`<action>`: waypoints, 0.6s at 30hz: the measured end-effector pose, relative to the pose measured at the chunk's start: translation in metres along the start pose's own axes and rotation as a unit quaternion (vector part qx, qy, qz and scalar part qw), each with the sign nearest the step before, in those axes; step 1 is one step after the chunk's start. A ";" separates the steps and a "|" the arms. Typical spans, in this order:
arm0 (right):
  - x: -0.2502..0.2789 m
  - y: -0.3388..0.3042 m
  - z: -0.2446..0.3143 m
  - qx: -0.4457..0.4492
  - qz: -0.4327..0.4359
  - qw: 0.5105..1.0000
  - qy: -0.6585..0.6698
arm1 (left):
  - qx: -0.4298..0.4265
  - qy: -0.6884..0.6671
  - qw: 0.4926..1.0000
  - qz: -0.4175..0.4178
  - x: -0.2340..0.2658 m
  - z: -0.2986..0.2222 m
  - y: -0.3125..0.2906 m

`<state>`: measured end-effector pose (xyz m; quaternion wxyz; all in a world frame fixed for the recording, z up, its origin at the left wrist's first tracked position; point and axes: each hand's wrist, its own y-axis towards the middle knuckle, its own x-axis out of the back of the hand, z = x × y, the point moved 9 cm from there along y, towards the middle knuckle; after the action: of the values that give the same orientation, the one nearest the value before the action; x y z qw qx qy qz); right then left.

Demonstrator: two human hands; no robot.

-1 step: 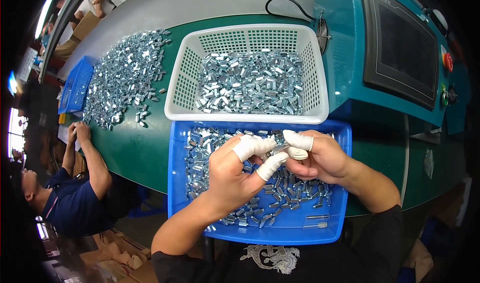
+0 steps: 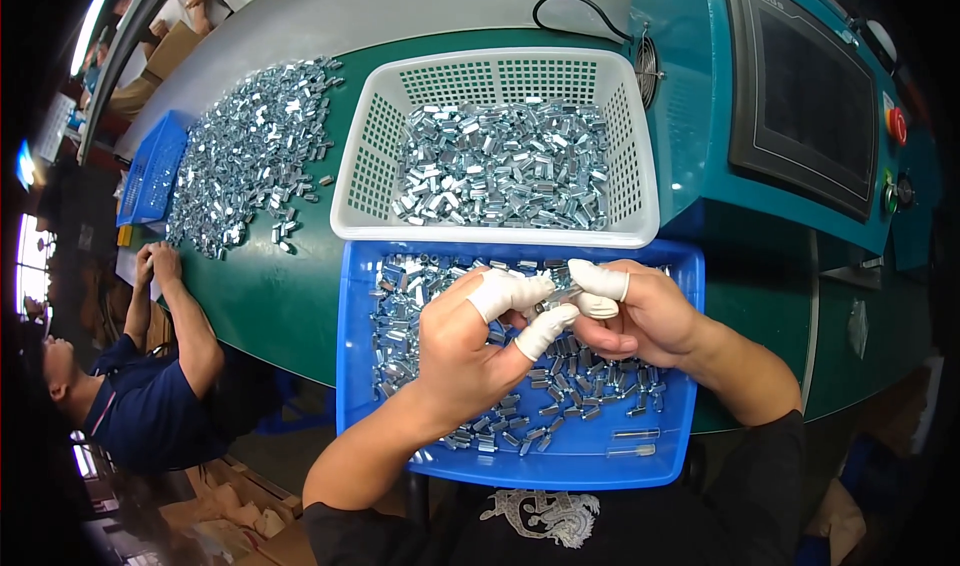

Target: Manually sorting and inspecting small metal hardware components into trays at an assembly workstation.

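Above a blue tray [image 2: 520, 474], my two hands meet fingertip to fingertip, with white finger cots on several fingers. My left hand [image 2: 478, 336] is closed in a pinch, and my right hand [image 2: 640, 311] closes in from the other side. Between the fingertips shows a small shiny metal hex standoff [image 2: 563, 293], mostly hidden, which both hands grip. Loose hex standoffs [image 2: 580, 391] with thin threaded ends lie in the tray beneath. Two slim clear tubes [image 2: 632, 451] rest in the tray's near right corner.
Behind the tray stands a white perforated basket [image 2: 345, 221] with many standoffs. A big pile of standoffs [image 2: 245, 156] covers the green table [image 2: 270, 306] at left, beside a blue basket [image 2: 152, 171]. A co-worker [image 2: 140, 396] sits at left. A teal machine [image 2: 690, 96] with a screen is at right.
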<state>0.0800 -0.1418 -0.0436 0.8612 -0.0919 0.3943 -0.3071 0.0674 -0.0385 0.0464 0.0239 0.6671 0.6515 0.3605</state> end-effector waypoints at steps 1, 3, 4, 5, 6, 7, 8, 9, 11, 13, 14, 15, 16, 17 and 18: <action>0.002 0.000 0.000 0.002 -0.010 1.000 0.003 | -0.010 0.001 1.000 0.004 -0.001 -0.001 0.000; 0.004 -0.001 0.000 0.002 -0.018 1.000 0.004 | -0.017 0.002 1.000 0.006 0.000 -0.001 0.001; 0.002 -0.001 0.000 0.002 -0.009 1.000 0.013 | -0.022 0.003 1.000 0.010 -0.001 -0.001 0.001; 0.001 0.000 -0.001 0.000 0.000 1.000 0.022 | -0.025 0.003 1.000 0.014 -0.001 -0.001 0.000; 0.001 0.001 -0.003 -0.004 -0.001 1.000 0.022 | -0.022 0.001 1.000 0.013 0.000 0.002 0.001; 0.003 0.003 -0.002 0.010 -0.004 1.000 0.011 | -0.016 -0.003 1.000 0.018 0.000 0.005 0.001; 0.004 0.004 -0.001 0.024 -0.007 1.000 -0.001 | -0.009 -0.008 1.000 0.024 0.000 0.008 0.001; 0.004 0.001 0.005 0.045 -0.026 0.999 -0.004 | 0.013 -0.019 0.999 0.027 0.001 0.011 0.003; 0.012 -0.004 0.014 0.086 -0.088 0.992 0.027 | 0.096 -0.057 0.994 -0.001 0.010 0.024 0.006; 0.017 -0.001 0.020 0.097 -0.130 0.986 0.030 | 0.109 -0.078 0.988 -0.078 0.028 0.045 0.009; 0.019 0.001 0.021 0.110 -0.122 0.986 0.007 | 0.127 -0.052 0.985 -0.106 0.037 0.058 0.008; 0.020 0.001 0.022 0.124 -0.114 0.986 -0.017 | 0.130 -0.061 0.981 -0.127 0.040 0.066 0.012; 0.020 0.000 0.023 0.125 -0.116 0.985 -0.027 | 0.141 -0.069 0.977 -0.145 0.040 0.066 0.011; 0.020 0.000 0.023 0.125 -0.118 0.985 -0.025 | 0.151 -0.078 0.972 -0.162 0.040 0.064 0.013; 0.021 -0.002 0.023 0.128 -0.124 0.983 -0.036 | 0.153 -0.078 0.972 -0.158 0.041 0.064 0.011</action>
<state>0.1062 -0.1575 -0.0406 0.8346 -0.0401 0.3061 -0.4563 0.1051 0.0242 0.0228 0.0294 0.5773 0.7924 0.1950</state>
